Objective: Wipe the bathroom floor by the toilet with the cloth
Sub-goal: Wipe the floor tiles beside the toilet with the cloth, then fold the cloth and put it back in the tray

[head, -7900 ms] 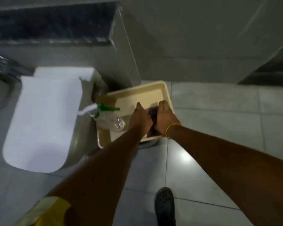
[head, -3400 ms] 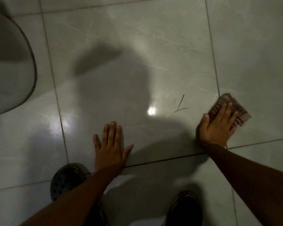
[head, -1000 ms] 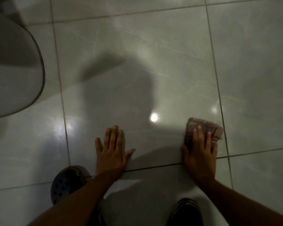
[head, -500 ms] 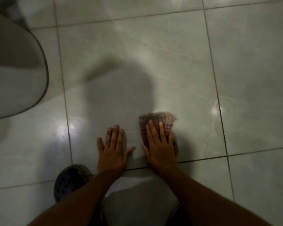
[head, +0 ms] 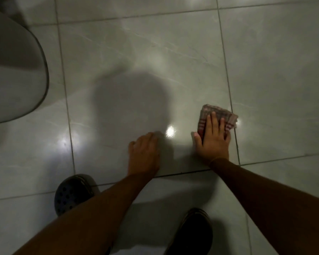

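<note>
Glossy pale grey tiled bathroom floor (head: 155,70), crossed by thin grout lines. Folded brown-and-red striped cloth (head: 217,115), pressed flat on the floor beside a grout line under the right hand (head: 213,142); grip flat, fingers extended over the cloth, not closed around it. Left hand (head: 145,153), planted on the tile, fingers curled under, nothing held. White toilet bowl (head: 13,70), seen at upper left. Dark perforated clog (head: 72,192), set at lower left.

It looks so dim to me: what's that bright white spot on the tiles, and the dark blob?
Head view: the spot between the left hand and the right hand is glare on glossy floor; the blob is probably the person's own shadow.
</note>
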Tool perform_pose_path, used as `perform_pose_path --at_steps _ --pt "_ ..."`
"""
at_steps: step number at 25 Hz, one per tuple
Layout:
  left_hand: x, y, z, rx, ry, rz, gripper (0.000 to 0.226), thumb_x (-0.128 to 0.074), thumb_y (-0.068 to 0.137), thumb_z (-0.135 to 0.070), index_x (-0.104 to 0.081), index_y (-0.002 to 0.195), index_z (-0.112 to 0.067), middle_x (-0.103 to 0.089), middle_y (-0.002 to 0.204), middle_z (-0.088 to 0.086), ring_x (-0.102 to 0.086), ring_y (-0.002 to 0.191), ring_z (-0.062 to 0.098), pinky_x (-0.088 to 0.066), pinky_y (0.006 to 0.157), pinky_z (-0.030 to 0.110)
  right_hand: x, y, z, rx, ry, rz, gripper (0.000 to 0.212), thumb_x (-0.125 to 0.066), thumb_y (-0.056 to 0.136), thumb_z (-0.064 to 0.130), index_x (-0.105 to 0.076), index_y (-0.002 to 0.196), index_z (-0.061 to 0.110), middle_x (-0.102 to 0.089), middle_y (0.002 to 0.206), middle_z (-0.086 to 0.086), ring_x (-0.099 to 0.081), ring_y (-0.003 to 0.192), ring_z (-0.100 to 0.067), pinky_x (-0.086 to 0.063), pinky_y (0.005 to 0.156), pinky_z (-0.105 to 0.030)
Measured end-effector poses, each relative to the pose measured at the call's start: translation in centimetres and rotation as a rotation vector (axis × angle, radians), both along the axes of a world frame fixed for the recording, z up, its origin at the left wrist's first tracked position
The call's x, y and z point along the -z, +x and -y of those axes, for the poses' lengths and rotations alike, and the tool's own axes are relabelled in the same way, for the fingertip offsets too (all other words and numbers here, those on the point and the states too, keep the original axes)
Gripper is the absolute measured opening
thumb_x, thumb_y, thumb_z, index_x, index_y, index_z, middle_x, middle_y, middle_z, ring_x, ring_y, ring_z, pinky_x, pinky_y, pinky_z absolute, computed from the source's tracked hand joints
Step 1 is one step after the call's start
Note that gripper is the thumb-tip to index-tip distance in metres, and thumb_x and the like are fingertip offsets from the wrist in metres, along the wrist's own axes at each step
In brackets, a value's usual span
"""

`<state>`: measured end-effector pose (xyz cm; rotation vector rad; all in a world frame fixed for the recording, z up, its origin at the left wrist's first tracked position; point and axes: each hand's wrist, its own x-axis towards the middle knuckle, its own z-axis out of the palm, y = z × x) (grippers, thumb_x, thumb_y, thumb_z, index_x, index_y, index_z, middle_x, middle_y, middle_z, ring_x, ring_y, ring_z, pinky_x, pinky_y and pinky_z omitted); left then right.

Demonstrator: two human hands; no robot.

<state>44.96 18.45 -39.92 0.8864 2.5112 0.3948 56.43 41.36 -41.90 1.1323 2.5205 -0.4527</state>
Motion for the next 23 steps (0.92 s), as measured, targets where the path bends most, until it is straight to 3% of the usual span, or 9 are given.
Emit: perform_pose_path --at_steps 2,4,7,11,13,15,17,20,23 --pt "-1.4 0.5 -6.3 -0.01 0.08 0.263 0.047 -0.053 0.101 -0.019 -0.055 0.147 -0.011 -0.059 0.151 0.013 -0.058 0.136 0.036 -0.038 0.113 0.044 -0.8 -1.8 -0.7 0.124 0.026 -0.103 0.083 -0.052 0.1 0.055 -0.024 0.169 0.017 -0.017 0.178 -0.007 -0.022 0.164 -0.038 -0.029 0.121 -0.067" --pt "-2.6 0.8 -12.8 -0.203 0.11 0.526 0.053 -0.056 0.103 -0.023 -0.048 0.153 -0.009 -0.059 0.151 0.015 -0.058 0.137 0.034 -0.042 0.115 0.041 -1.7 -2.8 -1.0 0.447 0.06 -0.128 0.089 -0.072 0.091 0.042 -0.028 0.164 0.015 -0.027 0.171 -0.012 -0.035 0.155 -0.041 -0.041 0.114 -0.066" --pt "-3.7 0.2 -19.7 -0.479 0.092 0.698 0.054 -0.067 0.097 -0.025 -0.052 0.146 -0.009 -0.067 0.138 0.015 -0.064 0.129 0.035 -0.05 0.109 0.039 -3.3 -4.2 -2.1 0.947 -0.129 -0.134 0.095 -0.086 0.082 0.039 -0.034 0.158 0.01 -0.043 0.157 -0.017 -0.052 0.14 -0.045 -0.049 0.107 -0.055" --pt "-5.0 -1.2 -20.3 -0.511 0.001 0.846 0.051 -0.075 0.088 -0.022 -0.062 0.136 -0.008 -0.071 0.131 0.018 -0.069 0.121 0.036 -0.056 0.106 0.039 -5.8 -5.5 -3.1 1.252 -0.45 -0.419 0.043 -0.077 0.09 0.009 -0.065 0.131 0.005 -0.073 0.132 -0.02 -0.071 0.104 -0.032 -0.06 0.093 -0.038" --pt "-5.9 -1.9 -19.0 -0.588 0.079 0.993 0.05 -0.073 0.088 -0.01 -0.059 0.135 -0.006 -0.071 0.127 0.025 -0.072 0.117 0.038 -0.059 0.103 0.048 -7.6 -6.1 -2.5 1.31 -0.58 -0.497 0.01 -0.069 0.091 -0.001 -0.071 0.099 0.005 -0.077 0.115 -0.021 -0.07 0.088 -0.029 -0.065 0.085 -0.04" --pt "-7.1 -3.2 -17.1 -0.694 0.115 1.117 0.041 -0.068 0.09 -0.003 -0.06 0.13 -0.001 -0.073 0.119 0.029 -0.075 0.104 0.037 -0.063 0.095 0.047 -10.3 -7.3 -1.6 1.277 -0.681 -0.422 0.013 -0.065 0.091 -0.002 -0.065 0.081 0.007 -0.071 0.088 -0.018 -0.066 0.069 -0.027 -0.062 0.061 -0.034" --pt "-9.5 -5.0 -14.9 -0.784 0.125 1.236 0.021 -0.063 0.094 -0.003 -0.067 0.115 0.0 -0.075 0.094 0.02 -0.072 0.077 0.026 -0.064 0.068 0.034 -13.3 -8.5 -0.7 1.205 -0.762 -0.343 0.017 -0.058 0.088 -0.006 -0.063 0.078 0.007 -0.061 0.073 -0.014 -0.058 0.06 -0.025 -0.053 0.054 -0.027" --pt "-14.3 -8.6 -11.6 -0.739 0.071 1.226 0.012 -0.065 0.096 -0.021 -0.071 0.102 -0.013 -0.073 0.083 0.003 -0.065 0.073 0.018 -0.046 0.062 0.027 -18.5 -11.4 0.7 1.103 -0.823 -0.262 0.02 -0.054 0.084 -0.009 -0.069 0.088 0.004 -0.06 0.074 -0.013 -0.058 0.065 -0.027 -0.052 0.064 -0.03" --pt "-20.1 -13.9 -9.2 -0.738 0.257 1.176 0.026 -0.071 0.095 -0.035 -0.073 0.113 -0.017 -0.079 0.095 0.002 -0.073 0.081 0.02 -0.054 0.065 0.028 -23.9 -16.4 1.9 0.977 -0.828 -0.31 0.043 -0.056 0.083 -0.009 -0.065 0.123 0.003 -0.061 0.085 -0.015 -0.058 0.073 -0.028 -0.053 0.067 -0.031"
